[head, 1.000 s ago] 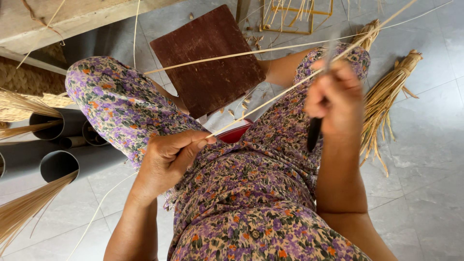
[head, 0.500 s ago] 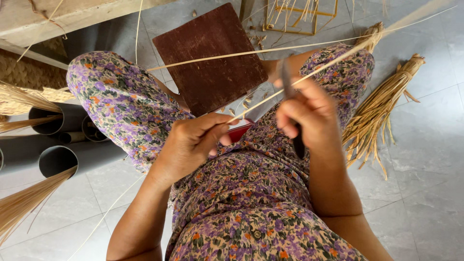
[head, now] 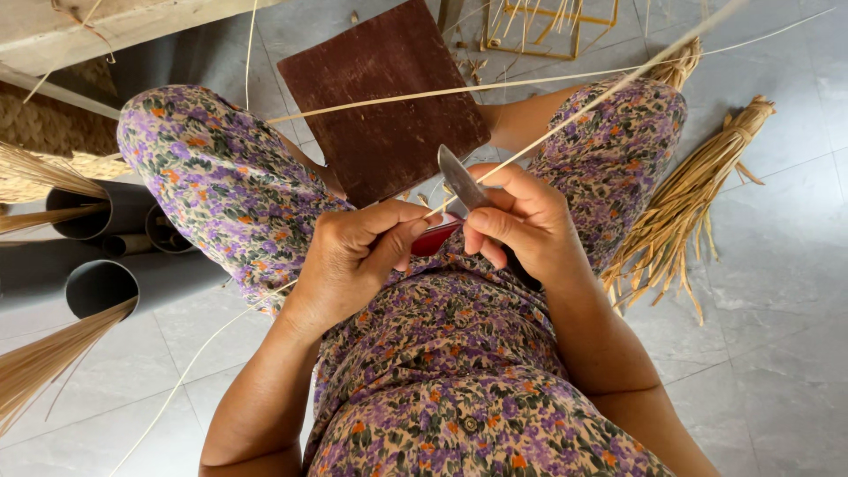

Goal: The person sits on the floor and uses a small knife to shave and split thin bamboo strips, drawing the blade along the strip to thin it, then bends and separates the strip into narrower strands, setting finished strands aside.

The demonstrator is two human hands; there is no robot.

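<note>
I sit with my knees apart in flowered cloth. My left hand (head: 358, 252) pinches a thin pale straw stalk (head: 609, 90) that runs up and to the right past my knee. My right hand (head: 521, 225) grips a small knife (head: 461, 177), its grey blade pointing up and resting against the stalk just right of my left fingertips. A second long stalk (head: 415, 95) crosses above both hands. Something red (head: 437, 237) shows between my hands, mostly hidden.
A dark brown board (head: 384, 97) lies on the tiled floor between my knees. A bundle of straw (head: 685, 208) lies to the right. Grey pipes (head: 102, 283) holding straw bundles stand at the left, and a wooden frame (head: 548, 22) sits at the top.
My right hand has come down and left along the stalk, bringing the knife to my left fingertips. My left hand rose slightly toward the centre.
</note>
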